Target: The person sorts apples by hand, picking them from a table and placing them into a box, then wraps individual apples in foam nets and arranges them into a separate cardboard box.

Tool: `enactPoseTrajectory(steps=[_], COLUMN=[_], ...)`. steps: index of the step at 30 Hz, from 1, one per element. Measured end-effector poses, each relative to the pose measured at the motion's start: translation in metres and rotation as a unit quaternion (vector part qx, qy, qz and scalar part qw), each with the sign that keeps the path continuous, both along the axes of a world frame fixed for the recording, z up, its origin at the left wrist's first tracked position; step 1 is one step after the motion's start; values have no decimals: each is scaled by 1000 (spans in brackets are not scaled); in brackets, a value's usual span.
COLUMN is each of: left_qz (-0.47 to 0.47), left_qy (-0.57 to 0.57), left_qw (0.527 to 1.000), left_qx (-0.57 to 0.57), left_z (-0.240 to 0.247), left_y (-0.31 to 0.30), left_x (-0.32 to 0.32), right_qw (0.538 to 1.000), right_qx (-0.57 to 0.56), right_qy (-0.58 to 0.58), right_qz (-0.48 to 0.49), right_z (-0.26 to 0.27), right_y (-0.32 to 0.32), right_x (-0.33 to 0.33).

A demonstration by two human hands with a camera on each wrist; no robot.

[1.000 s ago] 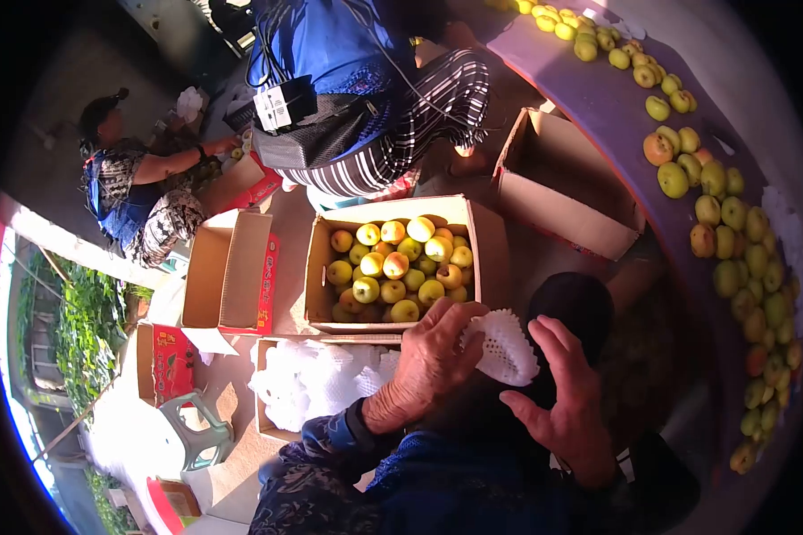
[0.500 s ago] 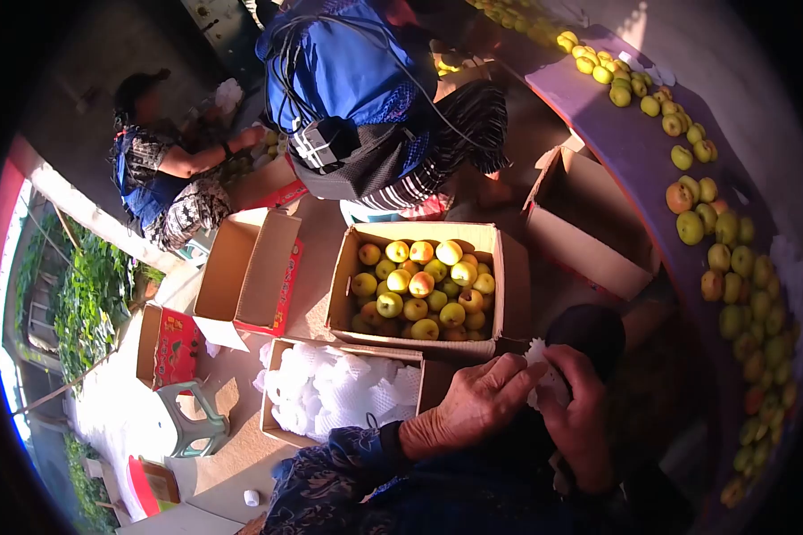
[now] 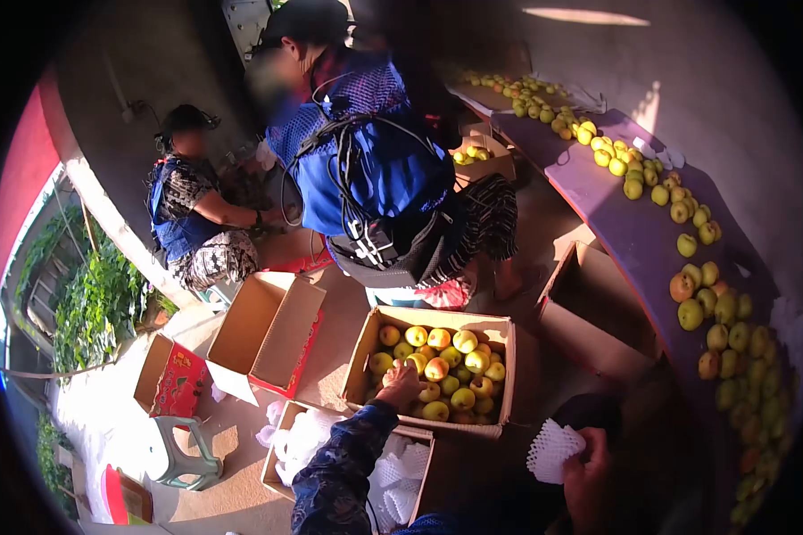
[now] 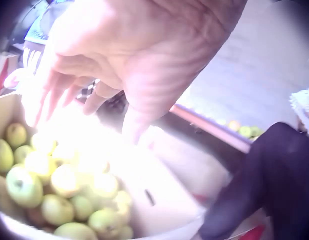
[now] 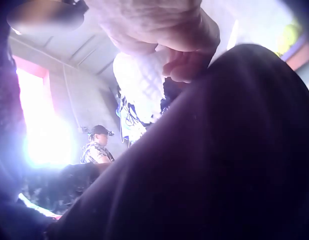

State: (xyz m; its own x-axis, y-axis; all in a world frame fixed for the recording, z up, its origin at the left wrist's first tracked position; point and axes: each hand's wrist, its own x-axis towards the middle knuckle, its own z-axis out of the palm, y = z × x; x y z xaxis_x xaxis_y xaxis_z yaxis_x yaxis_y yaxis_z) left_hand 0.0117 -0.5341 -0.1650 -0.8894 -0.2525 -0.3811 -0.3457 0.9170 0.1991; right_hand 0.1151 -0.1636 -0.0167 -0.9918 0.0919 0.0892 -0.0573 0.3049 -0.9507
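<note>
R hand [image 3: 591,477] pinches a white foam net [image 3: 555,451], fingers curled on its edge, nr a dark-clad knee [image 5: 219,145]. L hand [image 3: 400,385] hangs over apples [image 3: 462,399] in a cardboard box [image 3: 428,319] — fingers loosely apart; can't tell if they touch fruit, glare hides it. Just beside: a carton [image 3: 277,468] w/ more nets [image 3: 308,441]. Farther out — purple table [image 3: 589,183] w/ loose apples, green stool [image 3: 210,465], person in blue vest [image 3: 375,183].
</note>
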Motion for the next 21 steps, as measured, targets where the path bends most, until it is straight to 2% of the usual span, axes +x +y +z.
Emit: enactPoseTrajectory(steps=[3, 4, 6, 7, 8, 11, 13, 16, 19, 20, 21], left_qz=[62, 85, 51, 87, 59, 46, 66, 88, -14, 13, 14], left_qy=[3, -1, -32, -69, -85, -51, -31, 33, -48, -68, -32], left_qw=[998, 996, 998, 993, 994, 996, 994, 992, 992, 994, 997], left_qx=[-9, -11, 22, 28, 21, -53, -80, -88, -114, -88, -72], left_z=[-38, -45, -55, -59, -62, -70, -105, -154, -104, -89, -99], left_y=[-9, -10, -17, -15, -17, -11, -19, -37, -26, -25, -33], left_x=[-12, -14, -16, -19, -20, -16, -18, -19, -12, -14, -11], right_qw=[993, 992, 989, 988, 988, 988, 987, 987, 996, 998, 999], right_qx=[116, 122, 133, 133, 132, 132, 134, 144, 59, 30, 12], right_qy=[-9, 5, 28, 36, 39, 25, -17, -21, 22, 24, 13], right_qz=[32, 41, 57, 62, 66, 80, 87, 62, 57, 43, 35], right_z=[33, 31, 22, 21, 22, 26, 28, 20, 13, 18, 21], right_y=[-5, -4, -3, -2, -1, -1, -2, -1, 0, 0, 1], right_x=[2, -1, 1, 1, 0, -2, 0, -3, -7, -8, -7])
